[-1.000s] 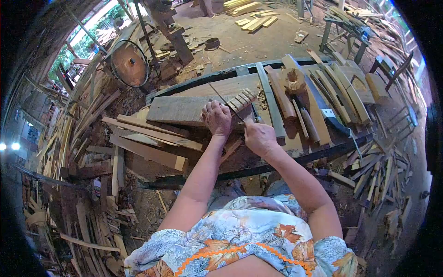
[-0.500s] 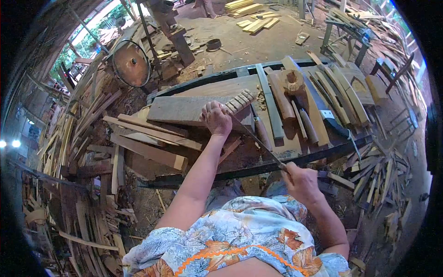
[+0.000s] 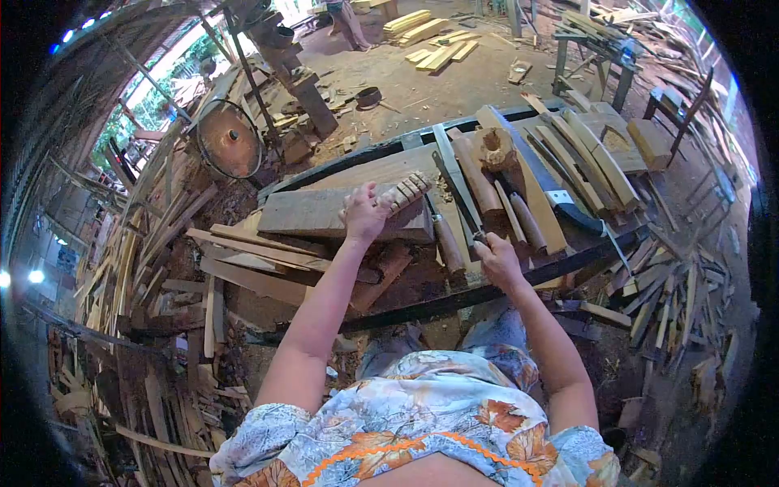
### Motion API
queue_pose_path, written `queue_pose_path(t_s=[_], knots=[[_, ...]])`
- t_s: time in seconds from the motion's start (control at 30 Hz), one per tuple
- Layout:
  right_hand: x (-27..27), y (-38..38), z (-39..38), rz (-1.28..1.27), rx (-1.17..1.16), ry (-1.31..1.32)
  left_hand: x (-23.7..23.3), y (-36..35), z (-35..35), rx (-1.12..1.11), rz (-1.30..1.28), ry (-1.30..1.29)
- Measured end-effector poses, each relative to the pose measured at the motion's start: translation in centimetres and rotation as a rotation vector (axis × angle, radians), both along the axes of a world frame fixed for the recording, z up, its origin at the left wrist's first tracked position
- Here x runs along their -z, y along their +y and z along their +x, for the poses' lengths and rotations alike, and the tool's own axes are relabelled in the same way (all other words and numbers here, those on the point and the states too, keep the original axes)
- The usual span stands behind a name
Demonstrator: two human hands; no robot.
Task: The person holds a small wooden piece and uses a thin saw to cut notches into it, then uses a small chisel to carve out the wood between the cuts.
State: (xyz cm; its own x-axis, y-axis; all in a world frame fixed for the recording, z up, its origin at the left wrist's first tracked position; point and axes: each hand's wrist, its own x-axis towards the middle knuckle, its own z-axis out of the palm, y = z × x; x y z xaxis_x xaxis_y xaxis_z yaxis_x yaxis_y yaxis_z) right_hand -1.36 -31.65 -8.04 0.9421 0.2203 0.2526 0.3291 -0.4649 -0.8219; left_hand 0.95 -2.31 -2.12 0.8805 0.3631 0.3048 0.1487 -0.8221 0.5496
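My left hand (image 3: 365, 214) is closed over the near-left end of a short, pale wooden piece (image 3: 410, 189) with a row of dark grooves across it. That piece rests on a thick brown board (image 3: 300, 213) on the workbench. My right hand (image 3: 497, 258) is wrapped round the near end of a long, narrow metal tool (image 3: 457, 195), which looks like a file. The tool points away from me, apart from the grooved piece and over a grey strip lying on the bench. A round wooden handle (image 3: 449, 245) lies just left of my right hand.
The low bench has a dark front rim (image 3: 438, 306). On its right lie wooden strips (image 3: 596, 158), a hollowed wooden block (image 3: 497, 150) and a dark-handled saw (image 3: 586, 217). Scrap wood (image 3: 673, 300) is heaped around. A round metal disc (image 3: 231, 138) stands at left; a person's legs (image 3: 350, 26) show behind.
My right hand has moved forward and left, swinging the metal tool away from the grooved piece to point forward. My left hand and the grooved piece appear slightly further left as the view shifts.
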Motion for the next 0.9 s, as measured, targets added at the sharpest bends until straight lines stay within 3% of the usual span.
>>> queue_pose_path(t_s=[0.07,0.2,0.27,0.33,0.4,0.43,0.5,0.53,0.73,0.9], knots=[[-1.2,0.6,0.3,0.159,-0.029,0.397,-1.0,-0.7,-0.1,0.059,0.080,0.075],[0.7,0.4,1.1,0.260,-0.022,0.473,-3.0,-2.7,0.3,0.184,0.297,0.277],[4.4,0.1,2.6,0.363,-0.081,0.317,-2.1,-2.1,1.3,0.231,0.317,0.261],[2.9,-0.2,2.1,0.451,-0.100,0.382,-0.6,-0.8,2.3,0.269,0.337,0.238],[1.7,-0.4,1.8,0.535,-0.133,0.440,-0.5,0.1,2.9,0.459,-0.242,0.187],[1.4,-0.4,1.5,0.568,-0.117,0.441,-1.2,0.4,2.7,0.450,-0.237,0.176],[1.9,-0.1,1.6,0.596,-0.128,0.441,-2.9,0.9,0.8,0.434,-1.170,0.249],[2.7,-0.1,2.0,0.629,-0.122,0.410,-3.7,0.8,-0.2,0.396,-1.312,0.228],[2.1,-0.2,1.6,0.668,-0.125,0.412,-3.5,1.9,-2.5,0.643,-1.729,0.311],[1.5,0.0,1.4,0.644,-0.111,0.410,-3.2,2.0,-3.7,0.610,-1.725,0.304]])
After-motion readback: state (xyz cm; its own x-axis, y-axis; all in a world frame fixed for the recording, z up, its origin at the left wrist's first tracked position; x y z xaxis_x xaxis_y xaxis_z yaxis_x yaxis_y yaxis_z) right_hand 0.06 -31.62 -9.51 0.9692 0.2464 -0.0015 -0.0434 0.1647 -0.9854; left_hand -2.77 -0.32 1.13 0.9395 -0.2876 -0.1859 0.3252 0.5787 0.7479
